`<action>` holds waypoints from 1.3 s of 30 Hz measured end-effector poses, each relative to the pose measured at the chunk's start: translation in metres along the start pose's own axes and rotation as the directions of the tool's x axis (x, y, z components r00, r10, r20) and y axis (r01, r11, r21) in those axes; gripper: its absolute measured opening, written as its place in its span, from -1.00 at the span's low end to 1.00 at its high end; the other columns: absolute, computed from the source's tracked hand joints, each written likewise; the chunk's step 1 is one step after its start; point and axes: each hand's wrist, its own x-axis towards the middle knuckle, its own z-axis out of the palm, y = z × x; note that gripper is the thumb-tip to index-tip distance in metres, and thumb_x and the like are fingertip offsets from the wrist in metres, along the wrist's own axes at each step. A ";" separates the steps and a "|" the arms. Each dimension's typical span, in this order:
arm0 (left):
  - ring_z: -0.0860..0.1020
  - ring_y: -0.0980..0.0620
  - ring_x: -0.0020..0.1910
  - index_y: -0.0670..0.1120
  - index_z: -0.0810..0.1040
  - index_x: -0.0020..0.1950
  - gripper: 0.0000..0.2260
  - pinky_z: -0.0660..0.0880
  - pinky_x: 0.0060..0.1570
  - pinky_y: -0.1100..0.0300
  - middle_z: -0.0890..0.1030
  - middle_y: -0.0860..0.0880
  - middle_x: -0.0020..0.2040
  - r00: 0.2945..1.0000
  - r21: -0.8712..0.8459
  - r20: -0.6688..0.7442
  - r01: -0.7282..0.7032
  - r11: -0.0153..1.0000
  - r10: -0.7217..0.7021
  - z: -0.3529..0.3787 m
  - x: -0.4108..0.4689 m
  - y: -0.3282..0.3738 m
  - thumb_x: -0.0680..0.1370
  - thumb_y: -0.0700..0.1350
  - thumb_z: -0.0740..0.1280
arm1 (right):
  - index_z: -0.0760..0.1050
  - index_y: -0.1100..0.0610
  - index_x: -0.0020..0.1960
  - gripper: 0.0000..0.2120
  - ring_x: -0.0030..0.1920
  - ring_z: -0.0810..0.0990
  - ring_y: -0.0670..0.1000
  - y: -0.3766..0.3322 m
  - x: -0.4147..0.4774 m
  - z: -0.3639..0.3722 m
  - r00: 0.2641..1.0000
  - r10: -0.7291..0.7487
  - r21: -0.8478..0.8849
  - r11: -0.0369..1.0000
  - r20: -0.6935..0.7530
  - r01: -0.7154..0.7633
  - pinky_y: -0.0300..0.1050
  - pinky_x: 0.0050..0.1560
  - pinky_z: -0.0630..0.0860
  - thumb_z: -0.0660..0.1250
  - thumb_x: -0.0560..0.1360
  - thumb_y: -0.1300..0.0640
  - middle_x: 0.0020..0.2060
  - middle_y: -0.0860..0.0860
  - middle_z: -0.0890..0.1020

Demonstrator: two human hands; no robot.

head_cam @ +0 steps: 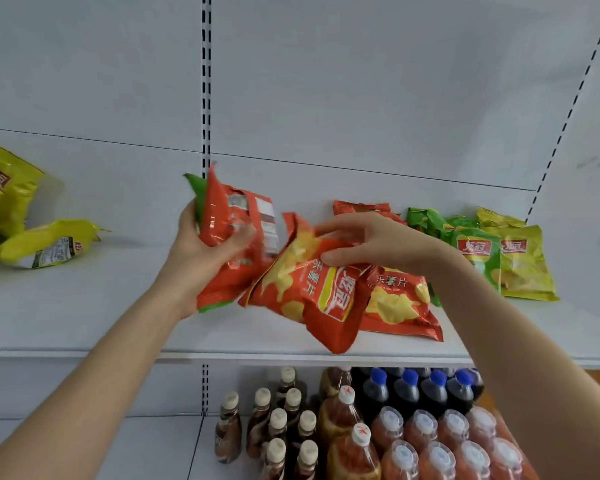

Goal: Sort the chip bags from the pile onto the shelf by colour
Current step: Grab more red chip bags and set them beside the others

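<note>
Fingers (pixel 242 234) of the left hand (pixel 192 258) curl round two chip bags held together above the white shelf (pixel 84 306). One is a red bag (pixel 222 216) with its printed back toward the camera. The other is a green bag (pixel 196 188) pressed behind it, showing as a strip at the top and a sliver at the bottom. The thumb lies along the left side of the pair, and the foil creases under the grip.

The right hand (pixel 371 244) is just beside it, thumb below and fingers above, pinching the top of a second red bag (pixel 312 292). That bag hangs tilted, front side out, with its lower corner reaching past the shelf's front edge. Whether it touches the shelf cannot be told. It overlaps a third red bag (pixel 400 303) lying flat on the shelf.

Behind the right wrist lies the rest of the pile: a fourth red bag (pixel 361 206) at the back, with green bags (pixel 478 252) and yellow bags (pixel 523 268) to the right. At the far left of the shelf sits a separate yellow group (pixel 13 202), well apart from the pile.

On the lower shelf (pixel 167 445) stand brown bottles (pixel 278 424), dark bottles with blue caps (pixel 409 389) and orange-red bottles (pixel 440 455).
</note>
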 end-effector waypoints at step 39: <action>0.60 0.04 0.02 0.08 0.26 0.42 -0.29 0.61 -0.14 0.12 0.56 0.07 0.13 0.998 -0.096 -0.070 -0.007 0.995 0.000 0.000 0.024 -0.016 0.37 -0.20 0.50 | 0.52 0.12 0.01 -0.81 -0.14 0.67 -0.02 0.009 0.029 0.002 0.869 0.167 0.300 0.954 -0.465 -0.023 -0.21 -0.22 0.62 0.40 0.42 0.11 -0.08 0.04 0.65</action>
